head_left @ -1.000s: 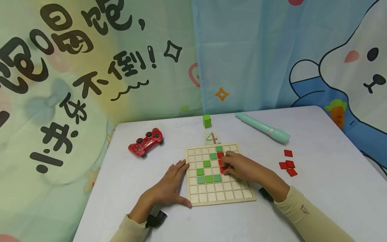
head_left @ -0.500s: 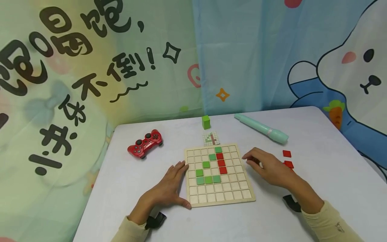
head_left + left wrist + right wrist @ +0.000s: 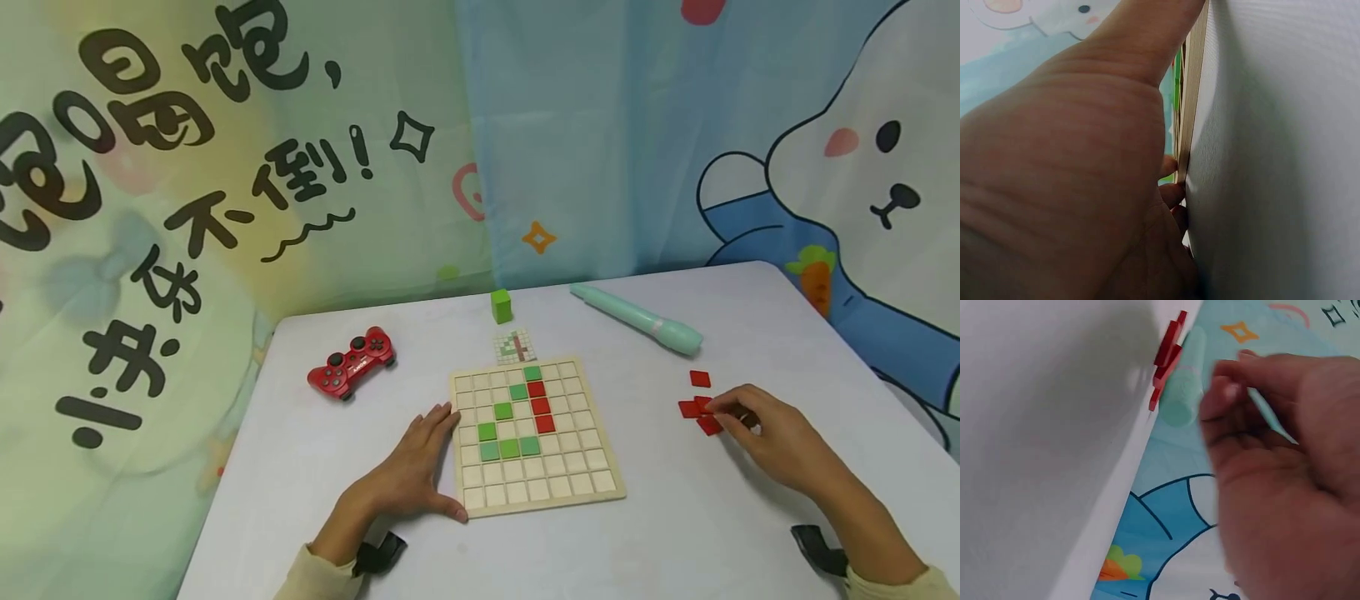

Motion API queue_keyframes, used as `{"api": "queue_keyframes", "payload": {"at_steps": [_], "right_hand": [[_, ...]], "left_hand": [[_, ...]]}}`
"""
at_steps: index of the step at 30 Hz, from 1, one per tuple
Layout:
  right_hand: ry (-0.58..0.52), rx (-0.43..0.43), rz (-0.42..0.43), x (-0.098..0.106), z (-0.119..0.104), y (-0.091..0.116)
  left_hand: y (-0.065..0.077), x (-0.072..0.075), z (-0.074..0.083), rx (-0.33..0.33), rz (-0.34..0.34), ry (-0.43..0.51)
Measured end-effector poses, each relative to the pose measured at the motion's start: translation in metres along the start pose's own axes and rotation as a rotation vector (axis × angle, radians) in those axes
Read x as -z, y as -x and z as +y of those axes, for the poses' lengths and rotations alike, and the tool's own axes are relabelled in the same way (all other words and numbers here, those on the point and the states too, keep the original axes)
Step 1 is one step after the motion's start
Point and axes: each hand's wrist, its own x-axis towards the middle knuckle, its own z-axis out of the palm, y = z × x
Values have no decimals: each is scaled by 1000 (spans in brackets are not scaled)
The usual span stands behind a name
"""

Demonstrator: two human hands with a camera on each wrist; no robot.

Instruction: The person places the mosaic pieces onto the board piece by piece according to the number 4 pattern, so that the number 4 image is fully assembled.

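Observation:
My left hand (image 3: 411,467) rests against the left edge of a wooden grid board (image 3: 542,496), fingers spread, thumb at the near corner. In the left wrist view its palm (image 3: 1060,175) hides most of the board edge (image 3: 1194,81). The grid holds several green tiles (image 3: 509,448) in a stepped line and a column of three red tiles (image 3: 541,406). Over at the right, my right hand (image 3: 780,437) reaches above loose red tiles (image 3: 700,379), fingers loosely bent. The right wrist view shows its fingertips apart from the red tiles (image 3: 1167,347), with nothing seen between them.
Behind the board lie a small pattern card (image 3: 514,347) and a green cube (image 3: 501,307). A red game controller (image 3: 352,363) is at the back left. A mint-green tube-like object (image 3: 637,318) lies at the back right. A printed curtain (image 3: 555,142) hangs behind the table.
My right hand has left the red column on the board and moved right to the loose red tiles. The left hand has stayed at the board's edge. The head view has shifted slightly.

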Motion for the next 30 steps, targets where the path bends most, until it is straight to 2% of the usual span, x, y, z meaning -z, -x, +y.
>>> {"api": "queue_keyframes", "payload": {"at_steps": [4,7,21,30], "right_hand": [[-2,-22,-111,-1,8,-1],[-2,-22,-154,-3,13,-1],[19,-6,-134,-8,18,0],[41,-13,-164,-6,15,-1]], "left_hand": [[2,-3,-3,6,-4,2],[3,-4,-3,6,-7,-6],[1,-1,-1,-13,3,-24],[1,0,0,-4,-2,-24]]}}
